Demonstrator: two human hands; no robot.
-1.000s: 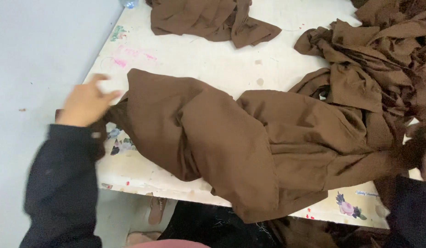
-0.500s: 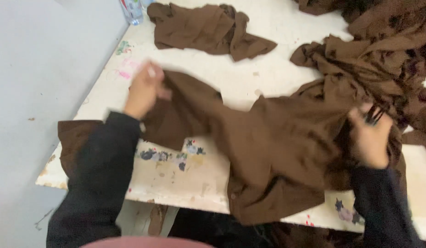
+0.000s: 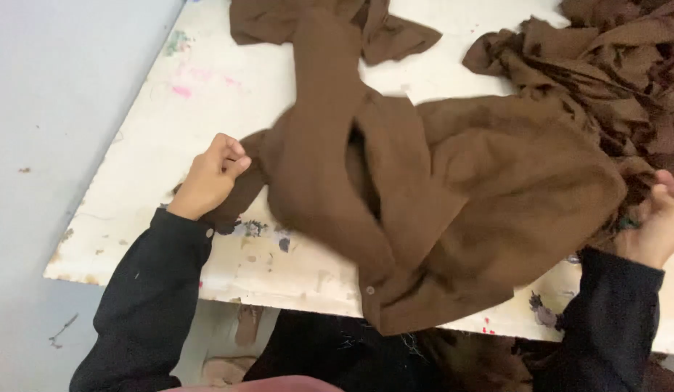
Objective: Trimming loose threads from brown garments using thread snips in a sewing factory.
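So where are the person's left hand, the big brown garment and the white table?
left hand (image 3: 206,178): head view, on the back of the hand.
brown garment (image 3: 489,189): head view, on its broad middle panel.
white table (image 3: 155,138): head view, on a bare part left of the cloth.

Worktop (image 3: 170,145): carries all cloth items.
Large garment (image 3: 453,210): centre of the worktop, spread from the left hand across to the right hand, its near edge hanging over the front edge of the worktop.
Left hand (image 3: 206,178): on the worktop at the garment's left end, touching it.
Right hand (image 3: 660,221): at the garment's right edge, near the front right of the worktop.
Folded piece (image 3: 279,18): behind the garment, at the far edge.
Heap of cloth (image 3: 605,65): far right, behind the right hand, touching the garment.
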